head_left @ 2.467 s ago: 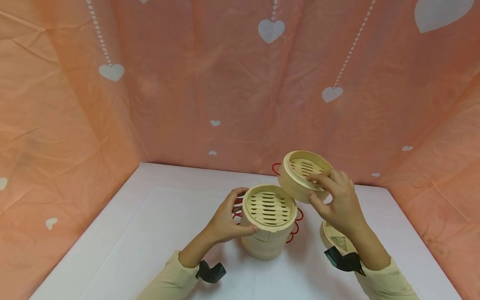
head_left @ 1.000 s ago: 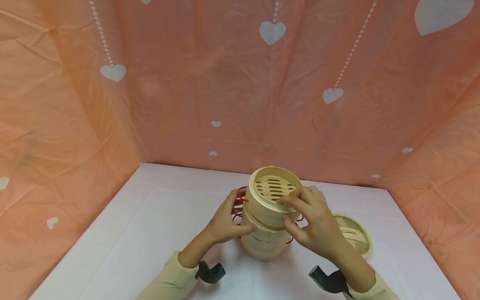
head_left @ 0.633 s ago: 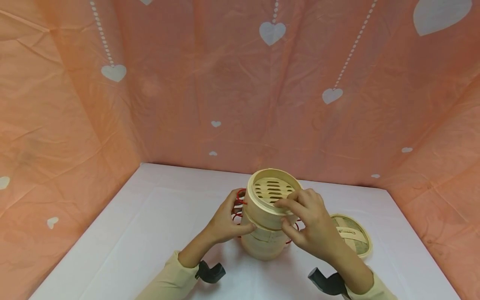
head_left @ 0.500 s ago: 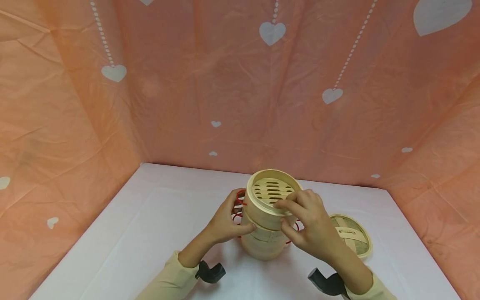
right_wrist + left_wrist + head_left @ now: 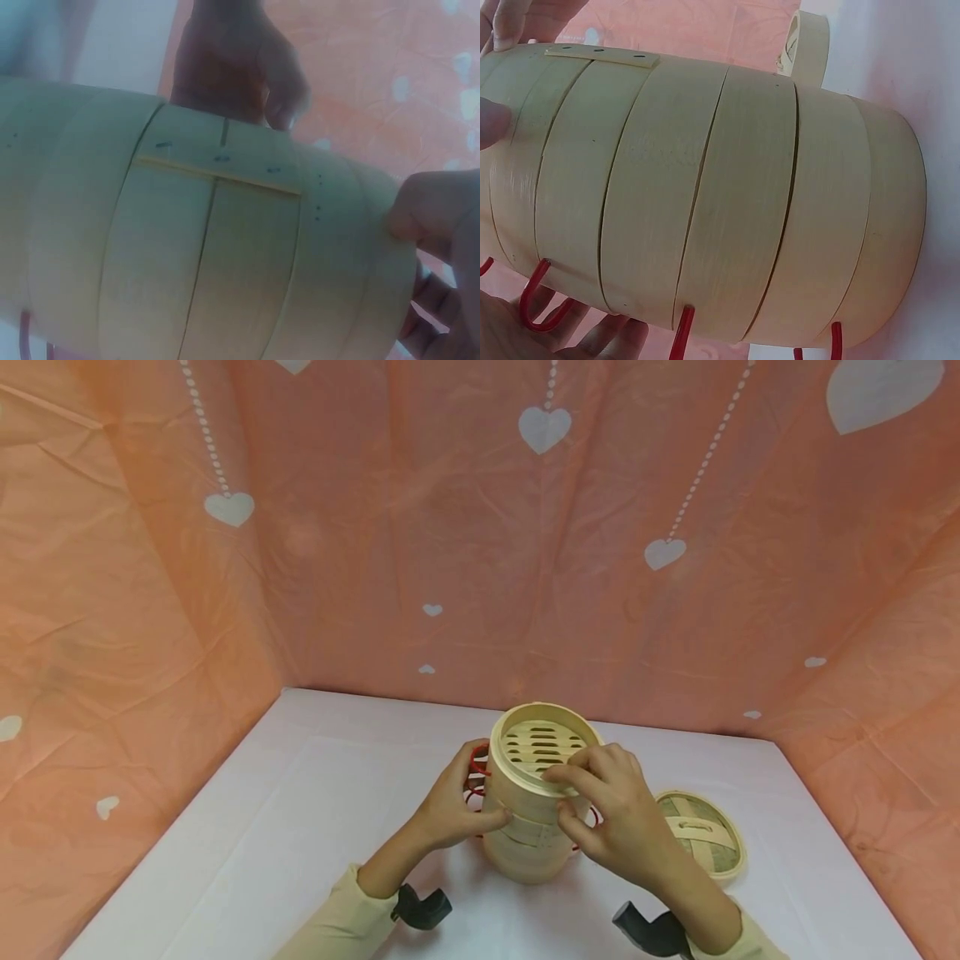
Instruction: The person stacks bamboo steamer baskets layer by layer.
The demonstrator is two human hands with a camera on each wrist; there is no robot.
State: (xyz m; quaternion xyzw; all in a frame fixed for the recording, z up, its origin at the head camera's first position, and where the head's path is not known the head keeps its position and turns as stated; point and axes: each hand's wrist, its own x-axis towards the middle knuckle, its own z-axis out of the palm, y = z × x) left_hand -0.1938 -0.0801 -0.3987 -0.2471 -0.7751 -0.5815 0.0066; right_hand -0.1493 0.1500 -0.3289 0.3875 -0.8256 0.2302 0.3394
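A stack of round bamboo steamer baskets (image 5: pixel 528 852) stands upright on the white table, with red loop handles at its sides. The top steamer basket (image 5: pixel 517 793) sits level on the stack, its slatted floor showing. My right hand (image 5: pixel 618 810) pinches the near right rim of that basket, thumb outside and fingers inside. My left hand (image 5: pixel 453 806) grips the stack from the left, thumb across the front and fingers behind by the red handles (image 5: pixel 536 300). In the right wrist view, the right hand (image 5: pixel 442 232) is at the basket's end.
A round woven bamboo lid (image 5: pixel 701 835) with a strap handle lies on the table (image 5: pixel 360 752), right of the stack and behind the right forearm. Orange cloth walls (image 5: pixel 480 527) with white hearts enclose the back and sides.
My right hand has brought the top basket left from above the lid, over the stack, then lowered and levelled it onto the stack. The left hand has kept its hold.
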